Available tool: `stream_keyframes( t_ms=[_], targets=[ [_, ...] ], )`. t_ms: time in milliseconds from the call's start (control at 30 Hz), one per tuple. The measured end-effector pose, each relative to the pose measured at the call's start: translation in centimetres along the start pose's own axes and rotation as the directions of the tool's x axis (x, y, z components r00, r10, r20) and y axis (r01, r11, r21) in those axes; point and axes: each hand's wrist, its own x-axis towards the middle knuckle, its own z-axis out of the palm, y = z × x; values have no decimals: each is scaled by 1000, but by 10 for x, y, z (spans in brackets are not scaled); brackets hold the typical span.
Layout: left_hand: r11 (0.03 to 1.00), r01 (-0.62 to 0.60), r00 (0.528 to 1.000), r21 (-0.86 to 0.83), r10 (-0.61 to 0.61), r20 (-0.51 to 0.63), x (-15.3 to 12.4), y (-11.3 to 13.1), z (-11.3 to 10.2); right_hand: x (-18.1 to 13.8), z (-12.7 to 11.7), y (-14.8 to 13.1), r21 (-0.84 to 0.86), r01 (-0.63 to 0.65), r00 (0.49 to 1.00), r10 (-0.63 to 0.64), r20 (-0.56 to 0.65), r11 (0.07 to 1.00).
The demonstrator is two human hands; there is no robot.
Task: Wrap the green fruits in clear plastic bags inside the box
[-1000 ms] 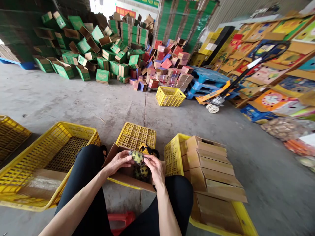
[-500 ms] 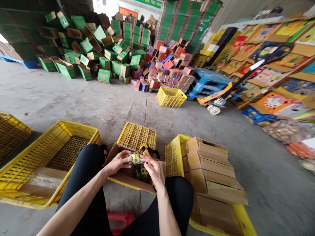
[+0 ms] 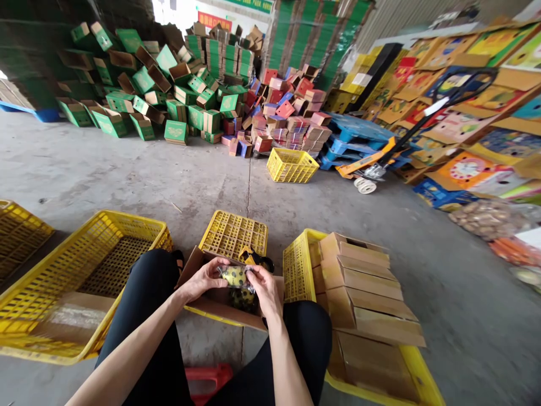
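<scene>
My left hand (image 3: 205,278) and my right hand (image 3: 265,288) meet in front of my knees. Between them they pinch a small round yellow-green fruit wrapped in clear film (image 3: 235,276). It hangs just over an open brown cardboard box (image 3: 220,308) that rests on an upturned yellow crate (image 3: 234,233). More dark spotted fruits (image 3: 244,298) lie inside the box under my right hand. Fingers of both hands are curled on the wrapped fruit.
A large yellow crate (image 3: 80,265) stands at my left with cardboard in its bottom. At my right a yellow crate (image 3: 296,262) holds a stack of flat brown cartons (image 3: 366,282). Green and red boxes, a small yellow crate (image 3: 291,165) and a pallet jack (image 3: 380,160) lie farther off.
The wrapped fruit has turned between my fingers while both hands stay over the box. My head swung a little, so the scene shifted slightly.
</scene>
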Motion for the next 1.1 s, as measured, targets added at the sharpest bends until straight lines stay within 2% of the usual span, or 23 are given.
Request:
stream_keyframes(
  t_ms=[133,433,600,700,867,933,1000,1100],
  targets=[
    [999,29,1000,29,-29,-8,2,-4,-1,1,0,3,1,-13,1000,13,-20,1000],
    [1000,23,1000,18,-23,-11,1,1,0,3,2,11,117,-108,994,109,-6,987],
    [999,-12,1000,39,12,-9,2,2,-3,3,-2,9,56,-75,996,71,56,996],
    [998,-21,1000,60,23,-21,1,2,-3,-1,0,1,24,-70,988,66,140,997],
    [995,32,998,90,-36,47,-1,9,-6,-4,-2,-7,-38,-79,964,86,250,996],
    [988,7,1000,155,-10,22,1,13,-15,-4,-8,-3,-82,-87,969,104,225,993],
    [948,-37,994,315,67,-84,6,14,-29,-4,-14,4,-148,-85,982,108,157,985],
    [806,-27,951,591,203,-233,14,9,-50,-2,-18,18,-238,-72,996,82,35,969]
  ],
)
